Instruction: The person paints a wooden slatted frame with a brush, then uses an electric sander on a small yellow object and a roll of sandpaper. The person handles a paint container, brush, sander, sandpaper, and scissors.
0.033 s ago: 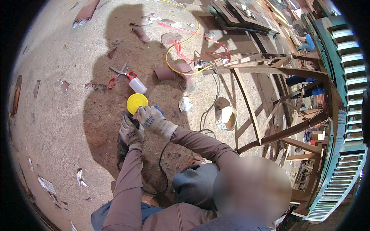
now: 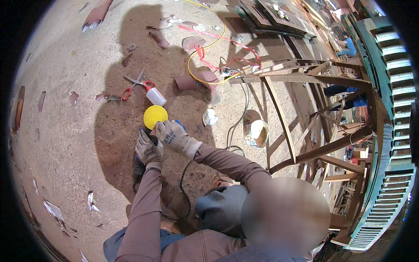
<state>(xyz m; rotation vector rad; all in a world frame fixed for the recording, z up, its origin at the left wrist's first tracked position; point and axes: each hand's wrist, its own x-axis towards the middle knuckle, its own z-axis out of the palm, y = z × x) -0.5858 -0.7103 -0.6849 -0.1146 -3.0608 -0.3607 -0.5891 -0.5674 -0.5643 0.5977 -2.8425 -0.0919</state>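
A corded power tool that looks like an angle grinder (image 2: 139, 168) has a dark body and a round yellow disc (image 2: 155, 117) at its far end. My left hand (image 2: 149, 148), in a pale work glove, is closed around the tool just behind the disc. My right hand (image 2: 172, 135), gloved too, has its fingers closed at the disc's near rim. A small brown piece shows between the hands there, but the fingers hide what they grip. Beyond the disc lies a white plastic bottle (image 2: 156, 97) with a red top, touching red-handled scissors (image 2: 139, 84).
A black cord (image 2: 185, 185) loops by my right forearm. Right of it stands a white tub (image 2: 256, 133). Farther off are a brown abrasive roll (image 2: 187, 83), a yellow cable (image 2: 189, 65) and red string (image 2: 227, 32). A wooden frame (image 2: 279, 118) and green louvred shutters (image 2: 384, 187) fill the right.
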